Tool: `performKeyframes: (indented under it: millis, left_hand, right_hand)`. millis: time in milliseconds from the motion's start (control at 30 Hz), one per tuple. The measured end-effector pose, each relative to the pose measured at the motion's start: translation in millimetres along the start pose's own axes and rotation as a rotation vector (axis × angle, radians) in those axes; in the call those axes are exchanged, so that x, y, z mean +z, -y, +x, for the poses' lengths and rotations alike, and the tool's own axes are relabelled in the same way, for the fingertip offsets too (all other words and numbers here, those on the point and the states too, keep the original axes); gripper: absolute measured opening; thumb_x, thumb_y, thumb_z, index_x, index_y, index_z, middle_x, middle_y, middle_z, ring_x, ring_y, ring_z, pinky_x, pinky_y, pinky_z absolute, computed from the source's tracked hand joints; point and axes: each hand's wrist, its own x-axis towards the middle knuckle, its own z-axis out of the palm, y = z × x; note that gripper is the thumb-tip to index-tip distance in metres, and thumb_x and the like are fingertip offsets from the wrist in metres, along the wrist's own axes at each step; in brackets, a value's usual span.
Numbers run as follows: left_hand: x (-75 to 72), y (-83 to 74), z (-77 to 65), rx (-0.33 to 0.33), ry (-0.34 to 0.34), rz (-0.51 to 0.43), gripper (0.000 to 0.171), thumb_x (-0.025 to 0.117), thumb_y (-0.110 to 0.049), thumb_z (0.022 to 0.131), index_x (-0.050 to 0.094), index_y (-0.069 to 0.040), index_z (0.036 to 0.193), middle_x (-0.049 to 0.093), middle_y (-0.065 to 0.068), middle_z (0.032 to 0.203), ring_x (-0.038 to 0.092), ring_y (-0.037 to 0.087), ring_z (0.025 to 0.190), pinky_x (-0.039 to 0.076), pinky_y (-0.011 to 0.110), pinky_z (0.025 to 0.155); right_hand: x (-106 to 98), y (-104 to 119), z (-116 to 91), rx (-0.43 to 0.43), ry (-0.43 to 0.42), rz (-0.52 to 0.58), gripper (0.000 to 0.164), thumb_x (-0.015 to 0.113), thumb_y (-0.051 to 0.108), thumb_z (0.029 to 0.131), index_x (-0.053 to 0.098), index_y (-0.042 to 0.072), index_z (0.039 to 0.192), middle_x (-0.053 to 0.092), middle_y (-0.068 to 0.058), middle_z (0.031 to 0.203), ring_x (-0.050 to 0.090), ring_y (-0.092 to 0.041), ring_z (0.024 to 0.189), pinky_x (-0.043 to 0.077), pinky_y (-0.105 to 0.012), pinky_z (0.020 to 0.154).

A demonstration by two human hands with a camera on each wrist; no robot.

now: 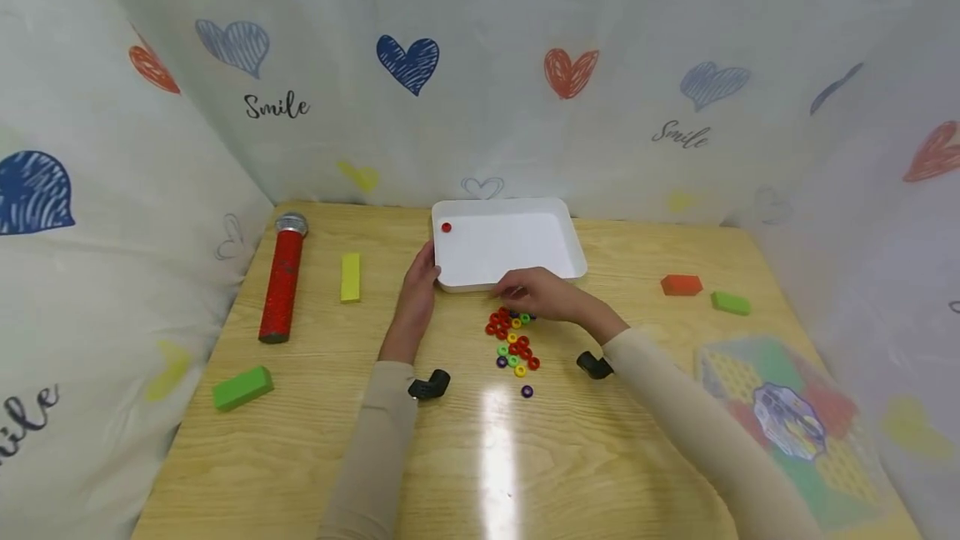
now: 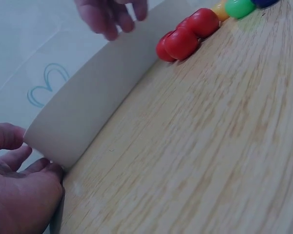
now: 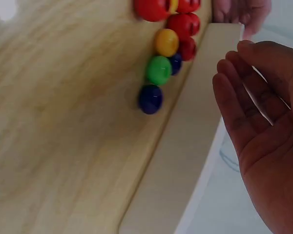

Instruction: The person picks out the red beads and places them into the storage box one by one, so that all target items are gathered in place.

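Note:
A shallow white tray (image 1: 510,244) lies at the back of the table with one red ring bead (image 1: 446,227) inside, near its left end. My left hand (image 1: 417,298) holds the tray's near left corner; the left wrist view shows the thumb at the rim and fingers against the outer wall. My right hand (image 1: 542,293) hovers by the tray's front wall, fingers loosely bent, with nothing visible between thumb and fingertips in the right wrist view (image 3: 268,102). Below it lies a loose group of ring beads in red (image 1: 522,342), yellow (image 1: 521,371), green (image 1: 502,351) and dark purple (image 1: 527,391).
Left on the table are a red microphone (image 1: 282,286), a yellow block (image 1: 350,277) and a green block (image 1: 243,389). A red block (image 1: 681,285), a smaller green block (image 1: 731,303) and a colourful plastic bag (image 1: 780,423) lie right. Heart-printed white sheeting (image 1: 480,132) surrounds the table.

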Motion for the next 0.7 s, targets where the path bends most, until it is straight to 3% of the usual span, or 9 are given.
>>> performKeyframes:
  millis: [167, 333, 700]
  left_hand:
    - [0.3, -1.6, -1.5, -0.008, 0.008, 0.001, 0.054, 0.033, -0.004, 0.103, 0.022, -0.014, 0.154, 0.018, 0.0, 0.16, 0.014, 0.01, 0.147, 0.013, 0.027, 0.12]
    - [1.7, -1.9, -4.9, -0.001, -0.001, 0.005, 0.054, 0.033, -0.004, 0.103, 0.021, -0.014, 0.154, 0.019, 0.001, 0.16, 0.015, 0.011, 0.147, 0.014, 0.027, 0.12]
    - [4.3, -1.7, -2.8, 0.009, 0.012, -0.004, 0.053, 0.033, -0.004, 0.103, 0.023, -0.014, 0.154, 0.02, 0.0, 0.16, 0.016, 0.01, 0.146, 0.013, 0.027, 0.12]
  right_hand:
    - [12, -2, -8, 0.052, 0.009, -0.09, 0.023, 0.06, 0.015, 0.095, 0.068, 0.016, 0.116, 0.067, 0.007, 0.113, 0.06, -0.006, 0.099, 0.051, -0.028, 0.089]
    - [20, -5, -7, 0.026, 0.01, -0.166, 0.021, 0.059, 0.013, 0.096, 0.068, 0.014, 0.115, 0.067, 0.004, 0.11, 0.06, -0.008, 0.099, 0.051, -0.029, 0.09]
    - [26, -9, -4, 0.015, -0.012, -0.187, 0.017, 0.064, 0.012, 0.093, 0.07, 0.014, 0.108, 0.066, 0.004, 0.103, 0.06, -0.009, 0.093, 0.051, -0.028, 0.085]
